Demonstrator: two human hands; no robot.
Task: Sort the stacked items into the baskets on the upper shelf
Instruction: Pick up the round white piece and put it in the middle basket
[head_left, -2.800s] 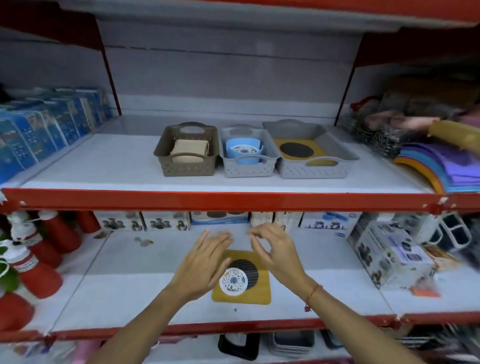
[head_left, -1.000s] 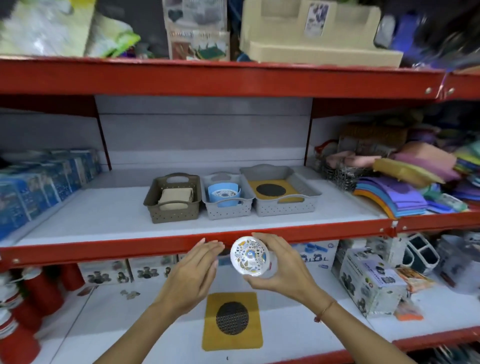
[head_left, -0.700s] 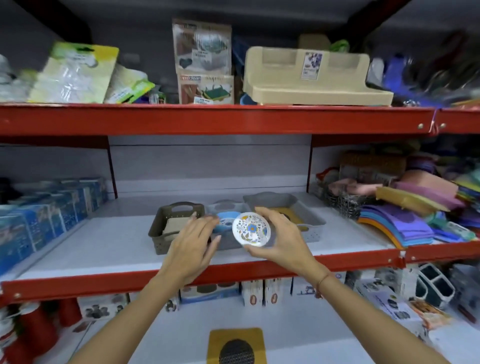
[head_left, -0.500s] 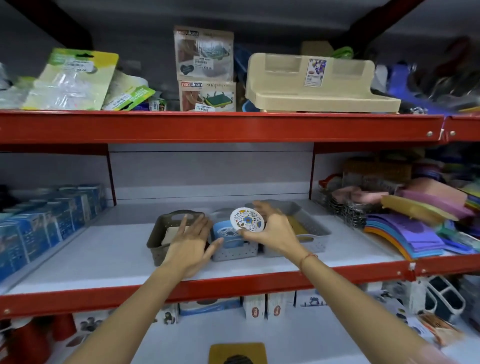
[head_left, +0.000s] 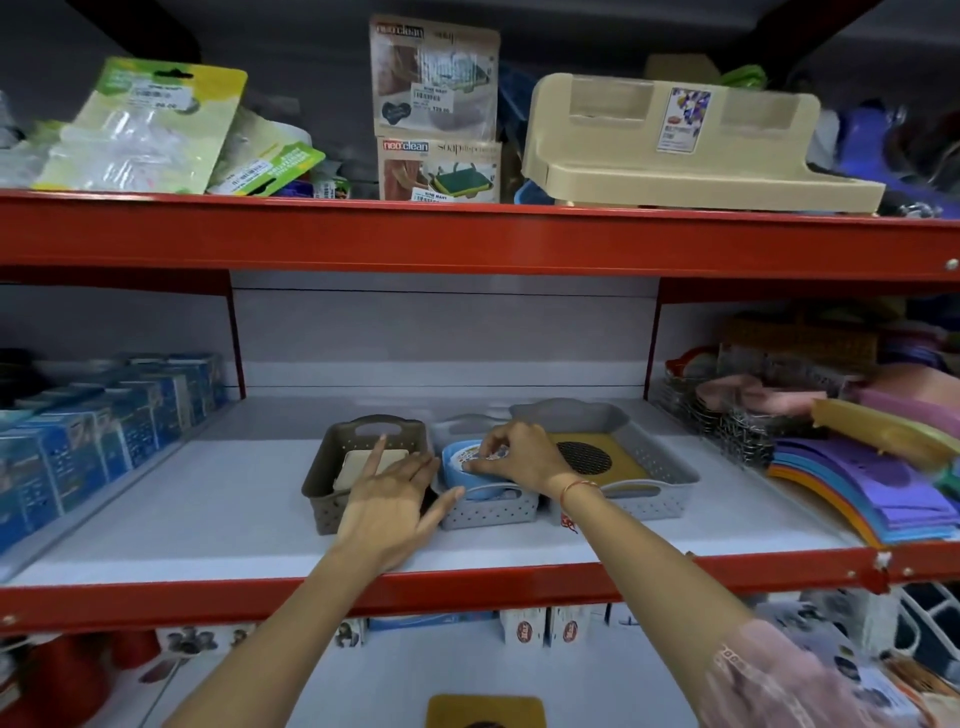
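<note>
Three baskets stand side by side on the white shelf. The brown basket (head_left: 326, 486) holds a beige square item (head_left: 358, 465). The small grey basket (head_left: 491, 512) in the middle holds a blue round item (head_left: 454, 470). The wide grey basket (head_left: 662, 475) holds a yellow mat (head_left: 621, 462) with a black mesh circle. My right hand (head_left: 519, 454) is over the middle basket, fingers pinched on the white patterned disc (head_left: 470, 458), which lies on the blue item. My left hand (head_left: 389, 501) rests open against the front of the brown and middle baskets. Another yellow mat (head_left: 485, 711) lies on the lower shelf.
Blue boxes (head_left: 104, 426) line the shelf's left side. Coloured mats (head_left: 852, 483) and wire racks (head_left: 737, 415) fill the right side. A red shelf beam (head_left: 467, 239) runs overhead, with boxes and a beige rack (head_left: 675, 150) above it. Small boxes stand on the lower shelf.
My right hand lifted the patterned disc from the yellow mat on the lower shelf and brought it down onto the blue item in the middle basket. My left hand followed up to the baskets.
</note>
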